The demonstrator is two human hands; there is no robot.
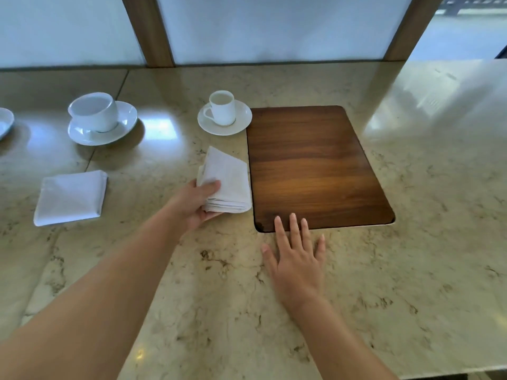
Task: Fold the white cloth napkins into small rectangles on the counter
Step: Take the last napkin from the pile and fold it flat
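White cloth, folded thick: the folded napkin (229,185) sits in the left hand (192,205), thumb on top near its left edge, fingers curled beneath, layered fold edges facing the camera. It lies just beside the left edge of the wooden inset panel (315,165), low over the marble counter (411,256); whether its underside touches the stone cannot be told.

Right hand (297,259) flat, palm down on the counter, fingers straight and slightly spread, holding nothing. Three fingertips overlap the near edge of the wooden panel.

Second napkin (71,197), folded to a flat, roughly square shape, lies alone on the counter well to the left, apart from both hands.

Behind the held napkin: small white cup (222,106) upright on a saucer (241,122), handle to the left, saucer rim close to the panel's far left corner. Farther left, large white cup (94,111) on a wider saucer (126,124), sitting tilted. Edge of another white dish (5,122) at the left border of view.

Frosted panels with wooden uprights (149,31) back the counter.
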